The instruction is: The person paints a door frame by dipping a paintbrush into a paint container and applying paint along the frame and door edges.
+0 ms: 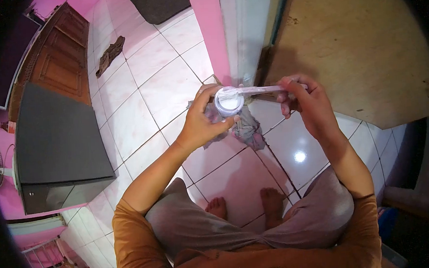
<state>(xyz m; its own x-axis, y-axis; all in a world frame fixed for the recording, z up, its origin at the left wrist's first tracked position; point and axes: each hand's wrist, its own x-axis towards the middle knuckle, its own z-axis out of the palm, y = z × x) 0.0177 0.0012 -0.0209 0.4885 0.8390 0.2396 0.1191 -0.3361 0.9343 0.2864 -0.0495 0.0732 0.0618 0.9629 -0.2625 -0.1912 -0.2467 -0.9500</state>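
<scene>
My left hand [205, 116] is closed around a small round tub [230, 109] with white contents, held up in front of me. In my right hand [304, 98] is the pale handle of a paintbrush [263, 89]. Its whitish head lies over the tub's mouth, at the rim; whether it dips into the contents I cannot tell. Below the tub, a crumpled grey rag [248, 127] lies on the floor, partly hidden by the tub and my left hand.
Right of the pale door frame [240, 30] stands a large plain wooden panel [351, 49]. White floor tiles [150, 103] surround my bare feet. To the left are a dark cabinet [59, 137] and carved wooden furniture [58, 64]. A brown cloth [110, 56] lies on the tiles.
</scene>
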